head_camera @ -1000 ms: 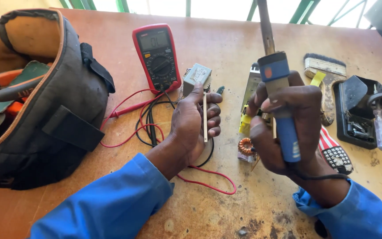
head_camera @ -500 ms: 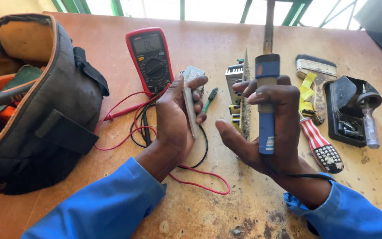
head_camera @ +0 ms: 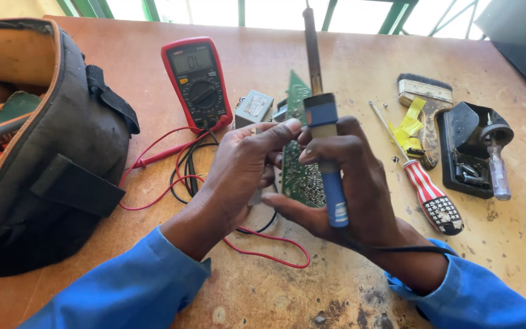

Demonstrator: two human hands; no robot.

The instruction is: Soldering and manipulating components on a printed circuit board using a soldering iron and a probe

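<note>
Your right hand point(head_camera: 360, 195) is clenched around the blue handle of a soldering iron point(head_camera: 327, 152), held upright with its metal shaft pointing away from you. Your left hand point(head_camera: 245, 170) grasps a green circuit board point(head_camera: 301, 176) by its edge; the board stands on edge between both hands, touching the fingertips of each, above the orange-brown bench point(head_camera: 348, 67). Beneath the hands lie red and black test leads point(head_camera: 181, 170), running to a red digital multimeter point(head_camera: 197, 82) farther back. A small grey metal component point(head_camera: 254, 108) sits just beside the multimeter. To your left rests an open dark tool bag point(head_camera: 50, 158). To your right lie a screwdriver with a striped handle point(head_camera: 430, 195), a black tray point(head_camera: 467, 149), a clear-handled screwdriver point(head_camera: 497, 170) and a paintbrush point(head_camera: 424, 97) with yellow tape.
</note>
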